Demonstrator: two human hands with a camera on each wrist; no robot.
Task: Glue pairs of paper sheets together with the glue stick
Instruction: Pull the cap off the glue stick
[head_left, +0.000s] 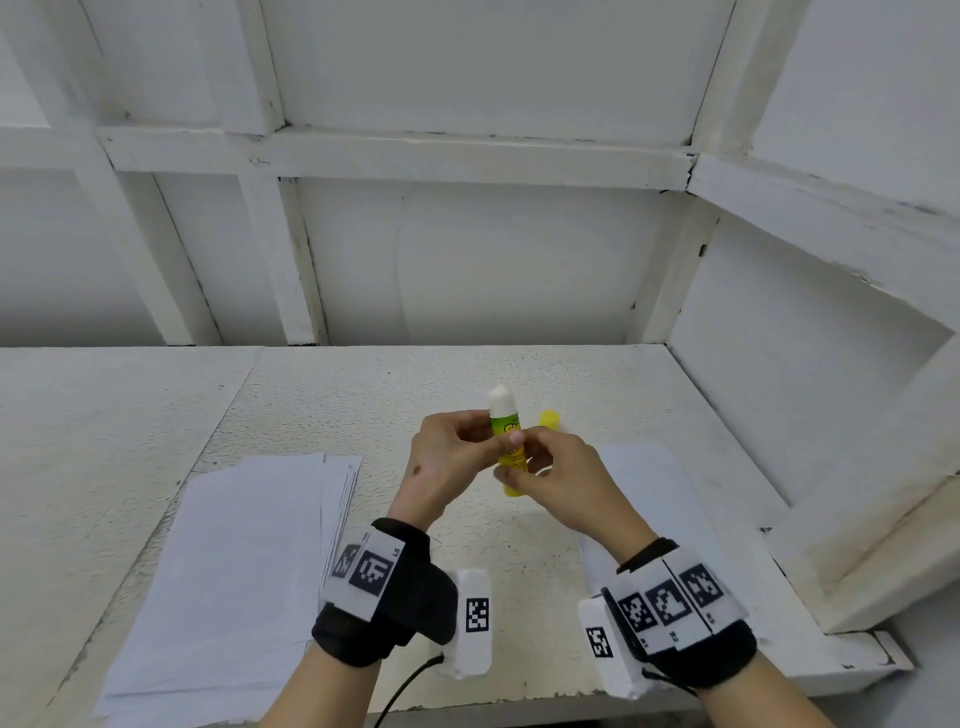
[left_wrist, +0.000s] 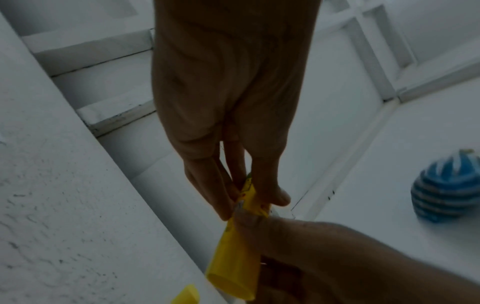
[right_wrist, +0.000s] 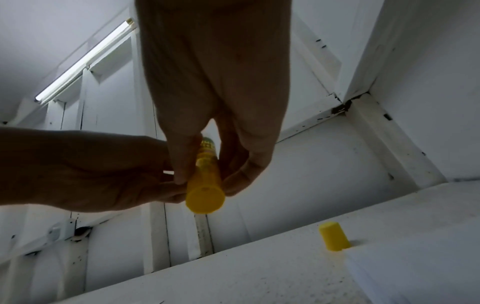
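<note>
- White panelled walls closed in a white, speckled desk (head_left: 363, 395).
- Above the desk's middle, the glue stick (head_left: 508, 441) stood nearly upright, uncapped, its white glue tip at 12 o'clock.
- The left hand (head_left: 441, 467) pinched the tube's upper part from 9 o'clock; the right hand (head_left: 561, 483) curled its fingers round the lower yellow end from 3 o'clock.
- The yellow cap (head_left: 549, 419) stood on the desk just behind the hands.
- A stack of paper sheets (head_left: 228, 566) lay at 8 o'clock; another sheet (head_left: 644, 467) lay at 3 o'clock.
</note>
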